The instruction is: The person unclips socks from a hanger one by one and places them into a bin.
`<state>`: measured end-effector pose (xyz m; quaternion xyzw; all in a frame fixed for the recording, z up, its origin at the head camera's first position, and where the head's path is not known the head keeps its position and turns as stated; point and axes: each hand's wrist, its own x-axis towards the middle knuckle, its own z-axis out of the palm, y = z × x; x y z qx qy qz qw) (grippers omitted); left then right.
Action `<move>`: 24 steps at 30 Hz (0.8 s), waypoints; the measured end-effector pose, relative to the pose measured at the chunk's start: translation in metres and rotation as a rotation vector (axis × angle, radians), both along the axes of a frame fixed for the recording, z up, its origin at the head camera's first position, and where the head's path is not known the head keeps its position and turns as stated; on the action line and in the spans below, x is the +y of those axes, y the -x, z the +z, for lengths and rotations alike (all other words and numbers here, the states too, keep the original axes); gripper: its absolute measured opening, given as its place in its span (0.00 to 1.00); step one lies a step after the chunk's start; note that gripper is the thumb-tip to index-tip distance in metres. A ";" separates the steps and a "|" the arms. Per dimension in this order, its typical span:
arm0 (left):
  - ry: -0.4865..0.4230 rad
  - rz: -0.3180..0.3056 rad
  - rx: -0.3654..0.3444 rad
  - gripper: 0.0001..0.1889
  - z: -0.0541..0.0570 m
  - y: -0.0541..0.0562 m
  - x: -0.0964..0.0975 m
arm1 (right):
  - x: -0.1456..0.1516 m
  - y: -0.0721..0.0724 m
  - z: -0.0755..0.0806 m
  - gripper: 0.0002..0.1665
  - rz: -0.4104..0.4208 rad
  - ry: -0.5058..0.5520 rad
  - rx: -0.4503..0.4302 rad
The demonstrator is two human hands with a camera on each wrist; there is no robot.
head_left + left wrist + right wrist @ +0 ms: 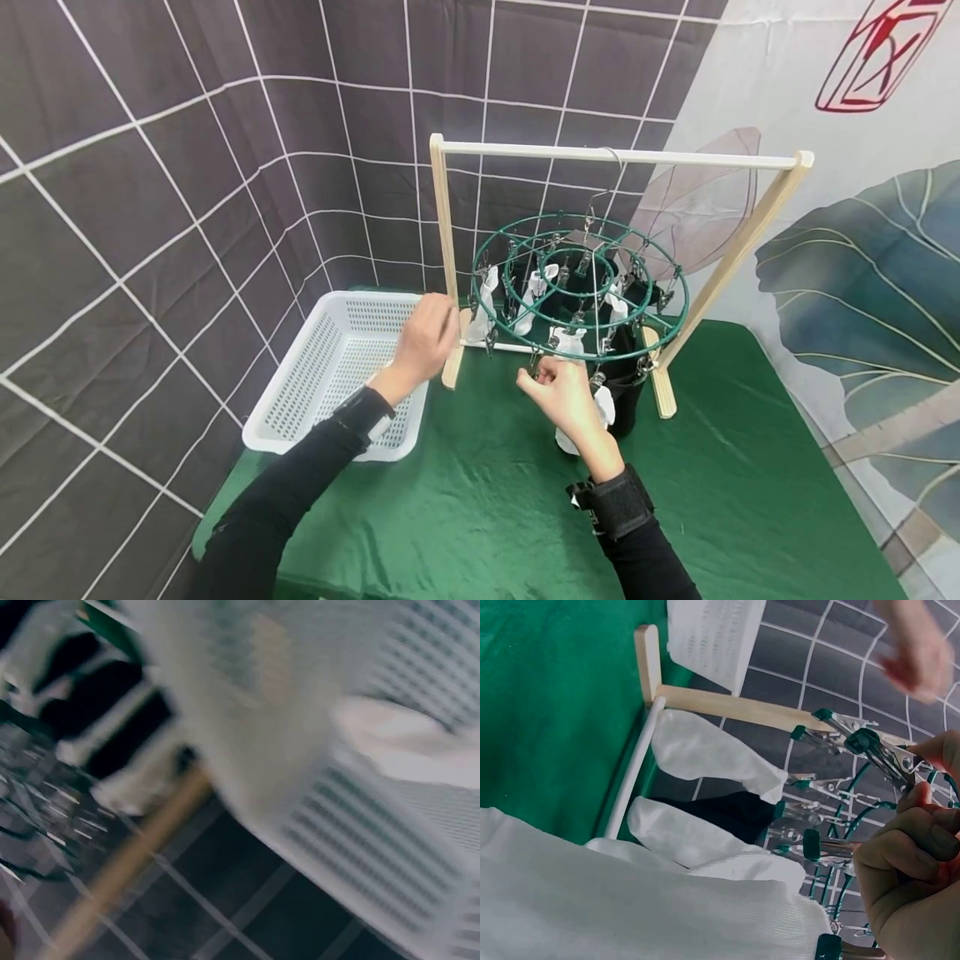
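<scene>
Two hands at round sock hanger [576, 287]: right hand [566, 392] pinches clip [885, 754] at hanger's near rim, above white sock [600, 412]; left hand [427, 333] loosely curled, holding nothing, left of hanger, over white basket [300, 400].

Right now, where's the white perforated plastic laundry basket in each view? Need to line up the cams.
Head: white perforated plastic laundry basket sits lower left of centre on the green cloth, left of the wooden rack, under the left hand.
Left wrist: blurred white mesh wall fills the right side.
Right wrist: only a corner at top centre.
Shared landmark: the wooden rack's left upright.
</scene>
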<state>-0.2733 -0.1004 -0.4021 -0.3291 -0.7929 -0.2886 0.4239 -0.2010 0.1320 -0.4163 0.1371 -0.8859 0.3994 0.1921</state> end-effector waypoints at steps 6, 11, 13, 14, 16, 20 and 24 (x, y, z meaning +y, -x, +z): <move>0.147 -0.169 0.300 0.14 0.012 -0.009 0.044 | 0.000 -0.001 0.001 0.23 0.005 0.015 0.009; 0.263 -0.174 0.253 0.18 0.011 -0.004 0.061 | -0.001 -0.003 0.003 0.22 0.014 0.008 0.040; 0.277 -0.178 0.236 0.17 0.009 -0.002 0.065 | -0.001 -0.004 0.002 0.21 0.016 -0.001 0.043; 0.280 -0.173 0.230 0.16 0.008 -0.002 0.066 | -0.001 -0.005 0.001 0.21 0.017 -0.003 0.042; 0.269 -0.167 0.196 0.14 0.005 -0.001 0.068 | -0.001 -0.006 0.000 0.21 0.021 -0.005 0.046; 0.206 -0.133 0.114 0.10 0.001 0.001 0.069 | 0.000 -0.007 -0.001 0.21 0.025 0.002 0.070; 0.129 -0.119 0.061 0.08 -0.001 0.002 0.071 | 0.001 -0.008 -0.001 0.22 0.014 -0.013 0.073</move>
